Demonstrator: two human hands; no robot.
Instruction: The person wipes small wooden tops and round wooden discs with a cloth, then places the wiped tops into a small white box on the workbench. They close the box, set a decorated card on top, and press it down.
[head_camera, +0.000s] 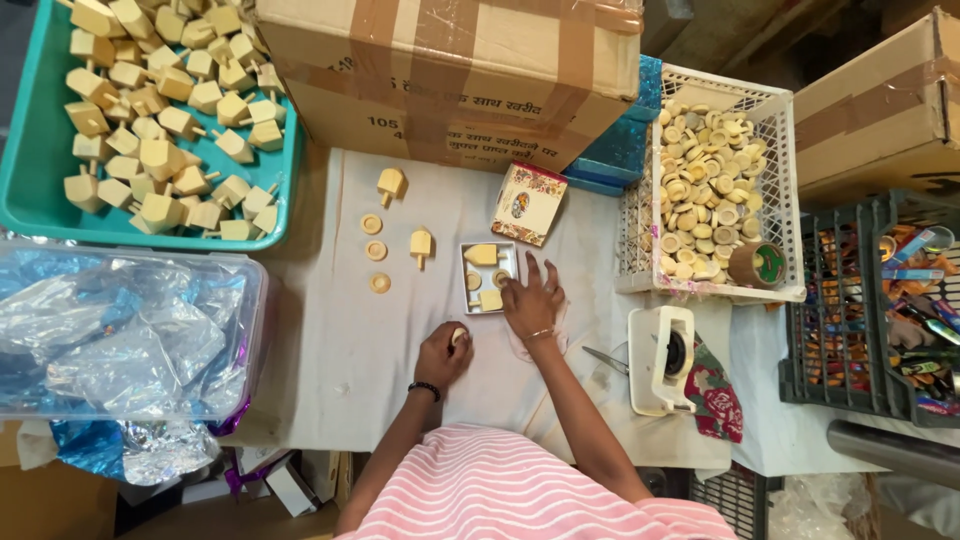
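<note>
My left hand (441, 355) grips a small wooden disc (458, 336), near the worktop's (330, 340) edge: light, stiff, smooth, best pinched by its rim. My right hand (532, 298), fingers spread, rests beside the tray (488, 278).

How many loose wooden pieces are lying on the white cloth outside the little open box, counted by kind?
Wooden tops with a stem: 2
Round wooden discs: 3
Total: 5
Not counted: the pieces inside the small open box under the right hand, and the piece in the left hand.
</note>
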